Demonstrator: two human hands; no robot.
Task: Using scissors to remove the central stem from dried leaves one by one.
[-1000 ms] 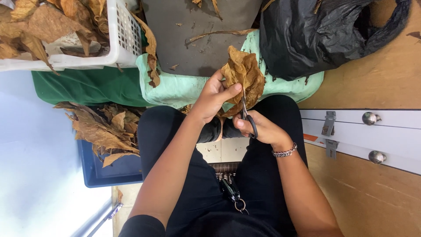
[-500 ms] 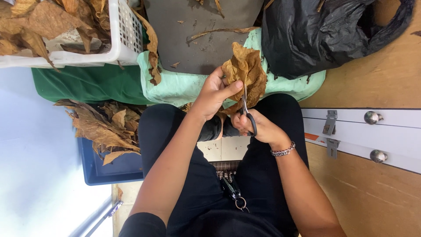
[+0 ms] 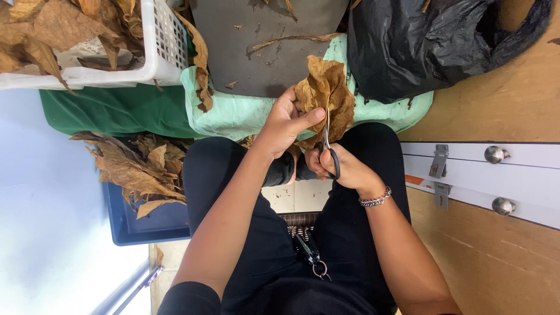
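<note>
Gripping a dry brown leaf point(image 3: 326, 96) over the lap, the left hand point(image 3: 284, 122) has its thumb laid across the leaf's lower edge and its fingers closed behind it, clamped on the leaf. Just right of that thumb, the right hand point(image 3: 341, 169) holds scissors point(image 3: 328, 146): fingers are curled through the black handles, and the thin blades point up into the leaf, close together as far as the view shows. A bracelet point(image 3: 375, 199) circles the right wrist, nearer than the fingers.

The leaf looks very light, thin and brittle, with crinkled, curling edges; it would likely crack or crumble under a hard pinch, so the firmer base near the stem, where the thumb already rests, seems the safest place to hold.

Beyond the fingertips, a pale green cloth point(image 3: 233, 108) lies across the knees, with a grey board point(image 3: 262, 46) past it carrying a loose stem and crumbs. Far left of the fingers stand a white basket point(image 3: 160, 49) of leaves and a blue tray point(image 3: 140, 224) with another pile point(image 3: 137, 172). Far right of them sits a black bag point(image 3: 420, 46).
</note>
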